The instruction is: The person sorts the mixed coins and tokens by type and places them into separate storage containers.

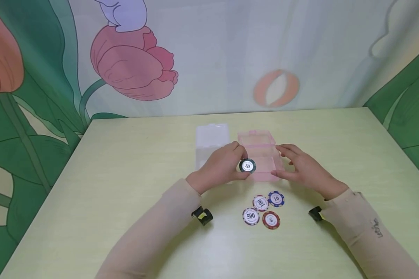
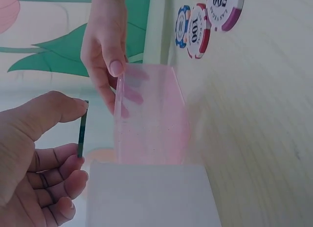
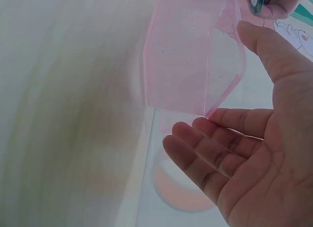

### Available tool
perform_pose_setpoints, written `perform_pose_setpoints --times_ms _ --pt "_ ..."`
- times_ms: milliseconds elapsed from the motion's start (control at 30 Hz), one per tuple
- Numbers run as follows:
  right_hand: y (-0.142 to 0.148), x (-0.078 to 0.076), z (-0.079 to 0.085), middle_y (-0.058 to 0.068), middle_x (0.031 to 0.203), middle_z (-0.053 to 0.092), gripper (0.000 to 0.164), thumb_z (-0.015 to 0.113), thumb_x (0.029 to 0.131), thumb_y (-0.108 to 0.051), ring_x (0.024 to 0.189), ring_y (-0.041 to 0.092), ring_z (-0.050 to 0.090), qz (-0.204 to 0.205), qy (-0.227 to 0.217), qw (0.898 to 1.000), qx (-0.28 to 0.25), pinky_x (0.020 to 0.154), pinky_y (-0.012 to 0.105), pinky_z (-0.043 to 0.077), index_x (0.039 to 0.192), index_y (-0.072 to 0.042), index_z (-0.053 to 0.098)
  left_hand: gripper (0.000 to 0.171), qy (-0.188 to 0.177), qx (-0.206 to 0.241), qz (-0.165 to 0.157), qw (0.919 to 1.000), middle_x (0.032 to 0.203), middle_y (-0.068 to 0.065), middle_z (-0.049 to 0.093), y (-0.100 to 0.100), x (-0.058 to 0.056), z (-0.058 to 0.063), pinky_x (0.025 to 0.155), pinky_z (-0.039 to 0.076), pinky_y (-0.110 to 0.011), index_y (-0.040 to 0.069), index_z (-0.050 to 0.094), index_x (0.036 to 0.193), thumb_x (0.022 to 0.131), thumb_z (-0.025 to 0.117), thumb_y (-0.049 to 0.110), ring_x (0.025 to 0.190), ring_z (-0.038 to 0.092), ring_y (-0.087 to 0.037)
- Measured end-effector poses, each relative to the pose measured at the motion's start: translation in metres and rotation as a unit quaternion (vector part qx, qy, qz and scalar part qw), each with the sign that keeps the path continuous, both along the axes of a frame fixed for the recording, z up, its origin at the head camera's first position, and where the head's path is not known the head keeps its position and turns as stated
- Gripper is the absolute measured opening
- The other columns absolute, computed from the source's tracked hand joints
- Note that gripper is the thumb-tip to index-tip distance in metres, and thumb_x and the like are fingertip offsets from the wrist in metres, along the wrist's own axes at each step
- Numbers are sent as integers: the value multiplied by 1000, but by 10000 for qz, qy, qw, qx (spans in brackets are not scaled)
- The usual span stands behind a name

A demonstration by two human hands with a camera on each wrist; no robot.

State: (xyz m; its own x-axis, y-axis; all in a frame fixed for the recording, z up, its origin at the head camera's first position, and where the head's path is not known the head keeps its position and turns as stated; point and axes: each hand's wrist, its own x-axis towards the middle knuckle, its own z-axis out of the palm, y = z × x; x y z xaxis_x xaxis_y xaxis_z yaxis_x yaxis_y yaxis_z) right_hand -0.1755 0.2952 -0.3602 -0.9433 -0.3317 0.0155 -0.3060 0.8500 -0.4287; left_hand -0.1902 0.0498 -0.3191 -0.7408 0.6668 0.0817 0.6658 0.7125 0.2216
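Observation:
My left hand (image 1: 223, 162) pinches a dark green poker chip (image 1: 247, 166) marked 20 between thumb and fingers, tilted above the pink plastic box (image 1: 265, 177). In the left wrist view the chip (image 2: 83, 129) shows edge-on. The box lies with its lid (image 1: 256, 138) folded back, away from me. At the box's right side is my right hand (image 1: 302, 170), its thumb by the front and its fingers by the back. In the right wrist view those fingers (image 3: 195, 158) are loosely extended, with the index fingertip right at the box's corner.
Four chips lie in front of the pink box: blue 10 (image 1: 276, 198), white-and-red 100 (image 1: 260, 203), purple-edged 500 (image 1: 251, 216) and red 5 (image 1: 271, 220). Left of it stands a clear-white box (image 1: 212, 135), partly behind my left hand. A printed curtain (image 1: 223, 58) hangs behind the table.

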Motion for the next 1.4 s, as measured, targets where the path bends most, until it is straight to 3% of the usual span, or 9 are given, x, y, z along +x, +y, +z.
perform_pose_setpoints --times_ms 267,533,900,1167,1400 --pt "4 0 -2 14 138 35 83 61 78 -52 109 30 52 60 57 9999 -82 85 45 48 138 -2 32 39 -36 52 284 9996 91 0 50 15 -15 -5 73 45 -21 9 55 99 76 67 37 80 47 -11" --pt "2 -1 -1 14 138 35 83 61 78 -51 110 29 51 4 -64 9999 -78 86 46 47 139 -4 31 39 -112 -56 405 9991 92 0 51 21 -22 -13 74 44 -23 8 55 97 75 68 37 82 48 -12" --pt "2 0 1 14 138 35 82 62 78 -49 112 29 49 -44 -159 9998 -107 87 45 47 139 -3 30 39 74 -442 211 9988 90 1 52 31 -25 -16 74 42 -24 9 57 96 76 68 41 80 47 -13" --pt "2 1 1 14 138 35 84 60 78 -52 111 29 51 7 -123 9999 -106 86 45 47 139 -3 30 42 183 -625 159 9977 98 -1 55 32 -26 -18 81 42 -27 10 58 104 79 64 43 87 49 -15" --pt "3 0 -1 14 138 36 85 59 78 -55 111 29 51 25 -97 9999 -86 86 44 47 139 -3 30 42 328 -406 171 9985 100 0 55 29 -22 -16 84 41 -28 10 58 106 79 64 42 90 50 -16"
